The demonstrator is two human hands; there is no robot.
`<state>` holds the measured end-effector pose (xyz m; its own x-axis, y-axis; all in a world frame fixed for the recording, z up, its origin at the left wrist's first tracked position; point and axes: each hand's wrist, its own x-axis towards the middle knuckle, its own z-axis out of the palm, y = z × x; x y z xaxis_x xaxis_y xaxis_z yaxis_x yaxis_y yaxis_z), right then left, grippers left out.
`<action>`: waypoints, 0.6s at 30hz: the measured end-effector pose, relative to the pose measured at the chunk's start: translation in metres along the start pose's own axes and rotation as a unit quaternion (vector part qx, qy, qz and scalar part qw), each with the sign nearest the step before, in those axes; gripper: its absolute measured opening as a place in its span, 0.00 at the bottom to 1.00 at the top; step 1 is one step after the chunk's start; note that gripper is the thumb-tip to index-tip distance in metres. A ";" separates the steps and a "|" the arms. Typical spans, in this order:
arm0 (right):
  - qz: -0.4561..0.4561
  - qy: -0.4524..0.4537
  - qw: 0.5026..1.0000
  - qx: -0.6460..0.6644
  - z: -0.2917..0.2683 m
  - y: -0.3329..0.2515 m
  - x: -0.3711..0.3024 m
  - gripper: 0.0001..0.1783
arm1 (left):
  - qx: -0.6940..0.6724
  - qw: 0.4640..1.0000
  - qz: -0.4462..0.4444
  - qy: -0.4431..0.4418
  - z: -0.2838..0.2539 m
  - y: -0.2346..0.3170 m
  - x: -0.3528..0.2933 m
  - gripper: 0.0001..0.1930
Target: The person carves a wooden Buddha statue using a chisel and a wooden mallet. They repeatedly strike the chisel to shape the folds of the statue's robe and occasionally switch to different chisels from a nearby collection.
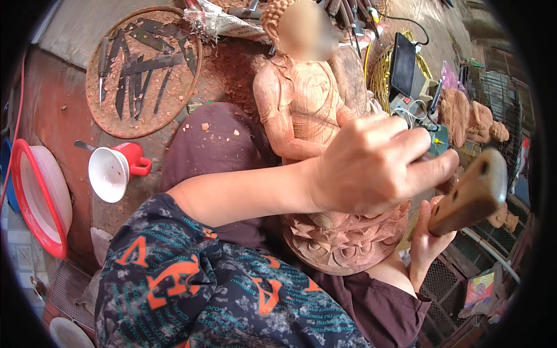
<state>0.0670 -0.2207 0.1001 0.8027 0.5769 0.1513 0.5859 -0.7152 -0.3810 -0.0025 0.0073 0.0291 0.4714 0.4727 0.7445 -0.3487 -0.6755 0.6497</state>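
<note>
A carved wooden statue (304, 87) of a seated figure stands upright between my legs, on a base (342, 243) of carved petals. My left hand (371, 165) is in front of its torso, fingers curled; what they hold is hidden. A thin dark line, perhaps a blade or a carved groove, crosses the statue's chest near my knuckles. To the right, close to the camera, a thick wooden bar (470, 194) with dark spots slants upward, its far end blurred. My right hand (430, 246), partly covered by the bar, appears closed around its lower end.
A round woven tray (194, 95) at the far left holds several dark blades among wood chips. A red-and-white mug (136, 159) and red-rimmed basin (64, 232) are on the left. Yellow cable (380, 72), a black-screened device (402, 64) and smaller carvings (464, 119) lie far right.
</note>
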 end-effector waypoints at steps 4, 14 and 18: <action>0.277 0.074 0.932 0.220 -0.008 -0.035 0.007 0.36 | -0.123 0.992 0.013 0.026 -0.005 0.024 -0.002 0.10; -0.017 -0.050 0.987 0.150 0.007 -0.023 0.004 0.23 | -0.114 0.982 0.052 -0.141 -0.091 -0.003 -0.026 0.14; -0.246 -0.066 0.965 0.057 -0.009 -0.053 0.011 0.31 | -0.030 0.991 -0.043 -0.120 -0.116 -0.002 -0.071 0.17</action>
<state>0.0453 -0.1802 0.1302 0.4052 0.8861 0.2249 0.8703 -0.2985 -0.3918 -0.1288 0.0406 -0.0074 0.6786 0.3741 0.6322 -0.3422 -0.6005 0.7227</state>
